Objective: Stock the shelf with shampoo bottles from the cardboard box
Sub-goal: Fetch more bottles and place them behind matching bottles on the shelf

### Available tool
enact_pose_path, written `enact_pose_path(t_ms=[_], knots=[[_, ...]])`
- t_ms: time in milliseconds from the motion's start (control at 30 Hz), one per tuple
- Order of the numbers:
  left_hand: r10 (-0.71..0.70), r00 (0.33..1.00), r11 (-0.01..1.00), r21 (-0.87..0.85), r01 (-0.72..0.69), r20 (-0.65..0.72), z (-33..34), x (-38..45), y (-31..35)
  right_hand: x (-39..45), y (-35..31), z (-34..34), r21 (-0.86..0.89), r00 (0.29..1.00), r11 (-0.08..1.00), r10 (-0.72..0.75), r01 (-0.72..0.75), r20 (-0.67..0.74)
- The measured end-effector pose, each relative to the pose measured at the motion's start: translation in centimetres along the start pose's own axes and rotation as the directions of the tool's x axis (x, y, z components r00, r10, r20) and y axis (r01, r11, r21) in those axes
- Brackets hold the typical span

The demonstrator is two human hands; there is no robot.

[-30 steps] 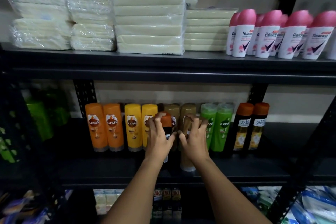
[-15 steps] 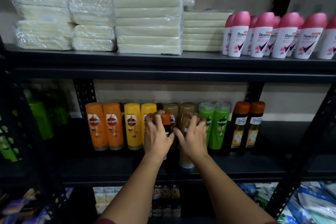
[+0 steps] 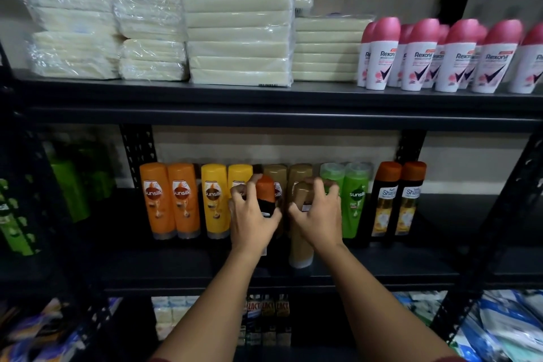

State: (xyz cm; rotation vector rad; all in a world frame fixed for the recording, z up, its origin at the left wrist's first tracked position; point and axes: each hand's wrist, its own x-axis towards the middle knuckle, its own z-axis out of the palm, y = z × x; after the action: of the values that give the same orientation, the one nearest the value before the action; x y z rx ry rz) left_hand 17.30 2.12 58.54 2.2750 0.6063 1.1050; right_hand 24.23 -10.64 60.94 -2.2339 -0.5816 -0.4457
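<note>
Open dark shelf board (image 3: 458, 232) to the right of the two black orange-capped bottles (image 3: 396, 200) and in front of the bottle row. Blocked behind by the packed row of orange, yellow, tan and green shampoo bottles (image 3: 170, 200); overhead by the black upper shelf edge (image 3: 264, 117); at the sides by black perforated metal uprights (image 3: 505, 229).

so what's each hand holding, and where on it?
Left hand grips the orange-capped black bottle just below its cap; right hand grips the tan bottle around its top.
</note>
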Motion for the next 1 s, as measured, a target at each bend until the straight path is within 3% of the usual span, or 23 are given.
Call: enact_pose_path(t_ms=[200,333,400,633,800,1000], knots=[[0.029,0.997,0.982,-0.188,-0.016,0.068,-0.3,-0.1,0.1,0.0,0.5,-0.2,0.101,0.999,0.994,-0.041,0.038,0.03],[0.033,0.999,0.998,-0.062,-0.031,0.029,0.1,0.0,0.3,0.0,0.3,-0.5,-0.041,1.0,0.999,-0.01,0.01,0.003],[0.014,0.999,1.0,-0.025,-0.013,0.032,0.3,0.3,0.0,0.1,0.3,-0.6,-0.032,1.0,0.999,-0.004,0.004,0.01],[0.047,0.996,0.967,-0.255,-0.026,0.079,-0.6,0.3,-0.5,0.4,1.0,-1.0,0.146,0.995,0.989,-0.044,0.031,0.085],[-0.024,0.995,0.973,-0.228,0.046,0.097,-0.6,0.1,-0.3,0.4,1.1,-0.7,0.087,0.998,0.996,0.012,-0.017,0.067],[-0.05,0.987,0.958,-0.272,0.091,0.154,-0.5,0.2,-0.9,0.6,1.4,-0.6,0.153,0.994,0.988,-0.011,-0.006,0.108]])
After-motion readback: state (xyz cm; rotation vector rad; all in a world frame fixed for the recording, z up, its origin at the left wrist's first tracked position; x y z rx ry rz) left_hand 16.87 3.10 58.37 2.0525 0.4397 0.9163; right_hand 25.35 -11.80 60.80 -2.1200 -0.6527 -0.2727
